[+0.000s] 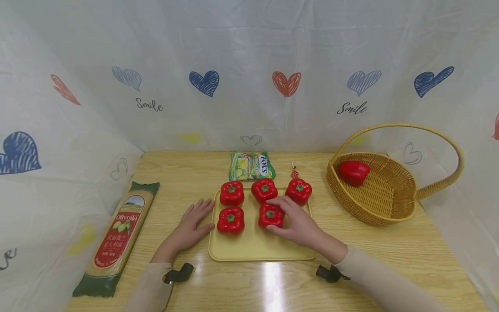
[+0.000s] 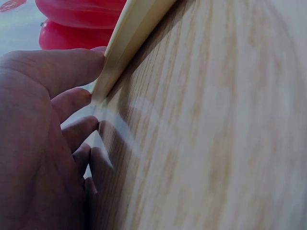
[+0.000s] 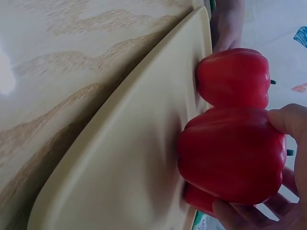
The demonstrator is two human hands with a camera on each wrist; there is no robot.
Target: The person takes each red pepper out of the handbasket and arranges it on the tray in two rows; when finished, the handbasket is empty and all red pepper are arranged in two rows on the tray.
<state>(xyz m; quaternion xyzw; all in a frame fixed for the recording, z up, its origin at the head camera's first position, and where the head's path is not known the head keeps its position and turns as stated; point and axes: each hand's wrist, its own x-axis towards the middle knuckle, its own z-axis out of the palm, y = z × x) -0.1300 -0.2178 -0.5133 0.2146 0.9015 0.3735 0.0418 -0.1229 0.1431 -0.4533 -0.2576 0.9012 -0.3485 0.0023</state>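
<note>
My right hand (image 1: 298,223) grips a red bell pepper (image 3: 232,155) by its sides, low over or on the yellow tray (image 1: 257,248); whether it touches the tray I cannot tell. Around it on the tray are several more red bell peppers: one at the front left (image 1: 231,220), one at the back left (image 1: 231,193), one at the back middle (image 1: 264,190) and one at the back right (image 1: 299,191). My left hand (image 1: 192,226) lies at the tray's left edge with fingers spread, its thumb and fingertips touching the rim (image 2: 112,62).
A wicker basket (image 1: 376,219) with a tall handle stands at the right, a red bell pepper (image 1: 354,173) inside. Behind the tray lie a green candy bag (image 1: 251,166) and a lollipop (image 1: 294,173). A spaghetti pack (image 1: 117,238) lies at the left. Curtains enclose the table.
</note>
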